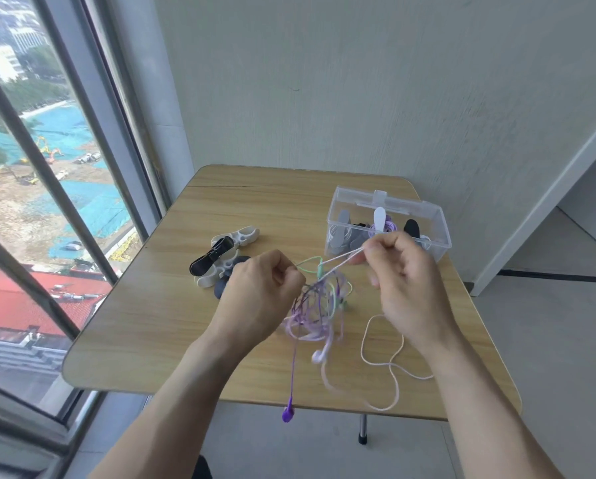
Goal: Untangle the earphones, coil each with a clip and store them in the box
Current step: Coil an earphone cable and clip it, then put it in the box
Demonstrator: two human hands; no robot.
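- My left hand (262, 292) and right hand (401, 285) each pinch a cord.
- The earphone tangle (319, 305) hangs between my hands, above the worktop (172, 305).

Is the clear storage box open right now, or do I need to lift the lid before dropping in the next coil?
Open. The clear box has no lid over its top, and clipped coils are visible inside.
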